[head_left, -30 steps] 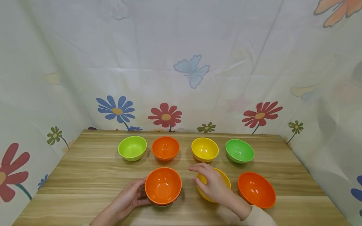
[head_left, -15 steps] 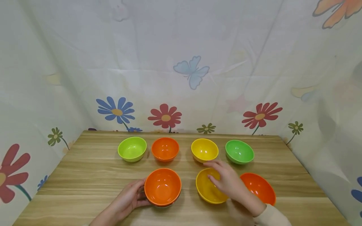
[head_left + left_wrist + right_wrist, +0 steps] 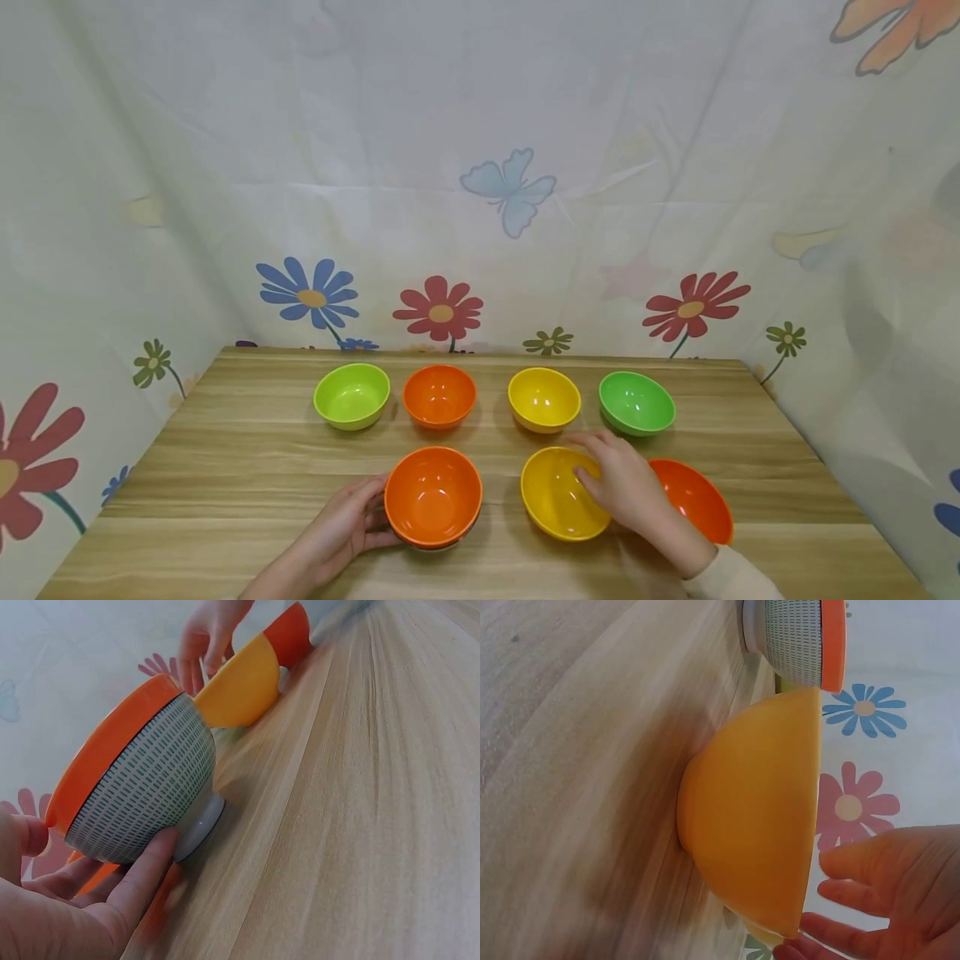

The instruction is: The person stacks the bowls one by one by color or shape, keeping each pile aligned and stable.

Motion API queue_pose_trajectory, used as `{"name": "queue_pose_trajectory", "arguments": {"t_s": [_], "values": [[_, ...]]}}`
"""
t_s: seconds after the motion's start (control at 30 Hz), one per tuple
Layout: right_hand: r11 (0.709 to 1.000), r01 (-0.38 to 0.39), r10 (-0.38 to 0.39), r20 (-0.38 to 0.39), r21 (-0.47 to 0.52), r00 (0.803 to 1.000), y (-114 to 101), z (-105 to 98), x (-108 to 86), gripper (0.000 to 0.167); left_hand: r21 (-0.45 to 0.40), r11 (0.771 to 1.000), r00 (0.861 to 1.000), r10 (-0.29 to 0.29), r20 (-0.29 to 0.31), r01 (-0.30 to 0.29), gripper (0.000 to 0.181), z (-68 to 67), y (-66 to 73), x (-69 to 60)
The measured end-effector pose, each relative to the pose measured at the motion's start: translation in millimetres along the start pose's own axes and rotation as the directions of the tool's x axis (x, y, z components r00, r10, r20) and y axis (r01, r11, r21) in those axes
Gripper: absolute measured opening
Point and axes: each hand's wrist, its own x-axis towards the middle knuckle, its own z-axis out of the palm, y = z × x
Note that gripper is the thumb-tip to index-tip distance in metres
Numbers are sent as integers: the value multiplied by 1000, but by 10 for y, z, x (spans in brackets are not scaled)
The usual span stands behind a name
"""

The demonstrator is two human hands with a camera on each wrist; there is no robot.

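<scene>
One yellow bowl point(image 3: 555, 504) stands on the wooden table point(image 3: 225, 467), and from it I give every place. The right hand point(image 3: 626, 482) is at the right side of its rim. The fingers are a little bent and apart from each other, with the thumb above the inside; whether the fingertips touch the rim, I cannot tell. Left of the yellow bowl, the left hand point(image 3: 341, 529) holds a patterned bowl point(image 3: 146, 784) with orange top, its thumb at the rim and its fingers curved round the side.

For a good grip on the yellow bowl, in my judgement, the thumb should go inside the wall and the fingers outside, pinching gently, because the glossy surface may slip. The left hand should hold its own bowl steady.

Just right of the yellow bowl is an orange bowl point(image 3: 701, 504), partly hidden by the right forearm point(image 3: 671, 533); a careless arm could push it. Behind the yellow bowl stands a smaller yellow one point(image 3: 543, 400), quite near to the right fingers. Behind and to the right is a green bowl point(image 3: 637, 404); behind and to the left, a red-orange bowl point(image 3: 439, 397), then a lime bowl point(image 3: 352, 397).
</scene>
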Motion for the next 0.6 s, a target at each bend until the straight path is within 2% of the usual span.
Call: {"name": "queue_pose_trajectory", "arguments": {"t_s": [0.13, 0.3, 0.6], "values": [[997, -72, 73, 52, -17, 996, 7, -42, -1, 39, -3, 1000, 1000, -3, 5, 3, 61, 1, 5, -4], [985, -171, 172, 119, -17, 978, 20, -80, 4, 32, 0, 1000, 1000, -13, 11, 13, 61, 14, 26, -8], [990, -138, 137, 84, 0, 987, 38, -69, 17, 25, -1, 1000, 1000, -17, 10, 17, 60, 15, 31, -8]]}}
